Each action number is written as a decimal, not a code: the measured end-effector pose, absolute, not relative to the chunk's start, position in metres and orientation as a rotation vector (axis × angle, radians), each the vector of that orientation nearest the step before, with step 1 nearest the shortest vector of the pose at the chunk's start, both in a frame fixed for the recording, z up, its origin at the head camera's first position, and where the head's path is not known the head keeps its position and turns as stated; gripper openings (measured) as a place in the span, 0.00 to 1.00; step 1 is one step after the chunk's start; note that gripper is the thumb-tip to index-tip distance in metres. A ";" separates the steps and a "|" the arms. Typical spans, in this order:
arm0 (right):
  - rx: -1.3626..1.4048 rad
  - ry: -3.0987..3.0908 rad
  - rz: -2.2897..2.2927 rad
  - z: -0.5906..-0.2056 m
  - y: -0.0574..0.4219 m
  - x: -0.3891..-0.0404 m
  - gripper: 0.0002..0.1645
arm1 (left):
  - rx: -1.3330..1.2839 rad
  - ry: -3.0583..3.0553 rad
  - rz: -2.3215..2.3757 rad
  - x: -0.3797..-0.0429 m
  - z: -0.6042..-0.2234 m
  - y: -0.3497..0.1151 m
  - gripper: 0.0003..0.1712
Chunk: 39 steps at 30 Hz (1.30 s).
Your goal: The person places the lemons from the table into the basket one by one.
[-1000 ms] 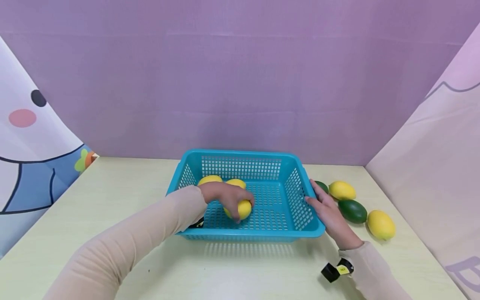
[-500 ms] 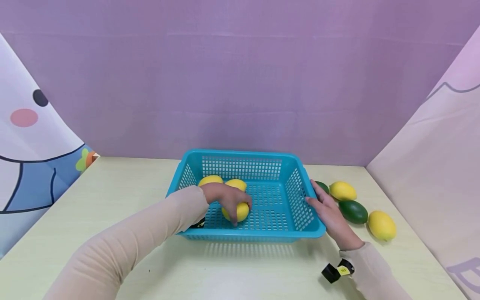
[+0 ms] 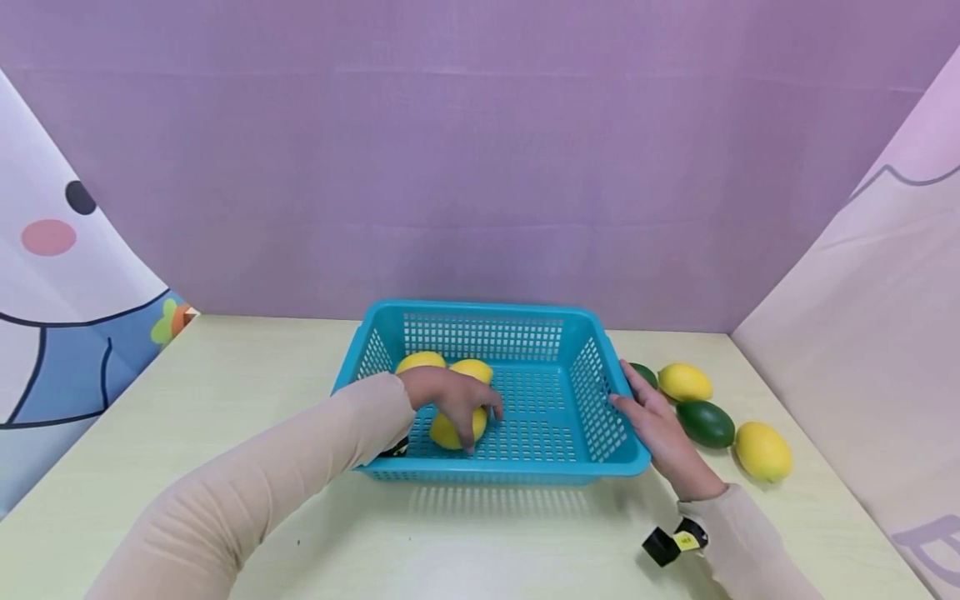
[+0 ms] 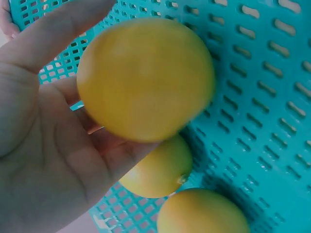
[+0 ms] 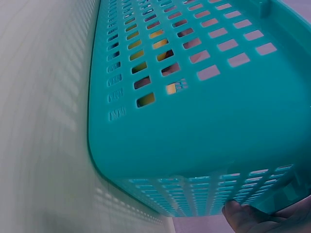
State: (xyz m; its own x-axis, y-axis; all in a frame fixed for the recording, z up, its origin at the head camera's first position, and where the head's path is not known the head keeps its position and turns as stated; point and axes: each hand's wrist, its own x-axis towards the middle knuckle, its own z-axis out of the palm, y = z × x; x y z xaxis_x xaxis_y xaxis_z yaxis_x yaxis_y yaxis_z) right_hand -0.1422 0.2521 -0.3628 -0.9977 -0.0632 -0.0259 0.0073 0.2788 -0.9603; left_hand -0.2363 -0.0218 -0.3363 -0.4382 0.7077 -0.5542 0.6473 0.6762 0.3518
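L hand (image 3: 453,396) palm-down, thumb (image 4: 53,36) & fingers (image 4: 119,153) apart; R hand (image 3: 662,429) gripping.

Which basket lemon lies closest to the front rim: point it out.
The lemon crossed by the thumb of the left hand; both other lemons lie farther back.

Camera Setup: Three Views

The head view looks forward and down over the basket (image 3: 480,469), my left hand (image 3: 453,396) and my right hand (image 3: 663,433). The left wrist view looks close past my left hand into the basket. The right wrist view faces a basket corner closely from outside, the table (image 5: 43,126) at frame left. Head and left wrist views share three lemons (image 4: 146,80).
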 end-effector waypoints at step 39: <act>-0.056 2.445 -1.864 -0.363 0.253 -0.142 0.38 | 1.323 2.464 0.353 -0.233 -0.291 -0.057 0.34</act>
State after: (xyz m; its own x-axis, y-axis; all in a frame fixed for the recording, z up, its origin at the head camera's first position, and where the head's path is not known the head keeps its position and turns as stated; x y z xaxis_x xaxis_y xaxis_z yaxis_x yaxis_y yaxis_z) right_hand -0.1423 0.2530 -0.3631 -0.9971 -0.0691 -0.0309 0.0115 0.2654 -0.9641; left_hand -0.2332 -0.0567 -0.2912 -0.5192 0.8390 -0.1625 0.7595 0.5402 0.3623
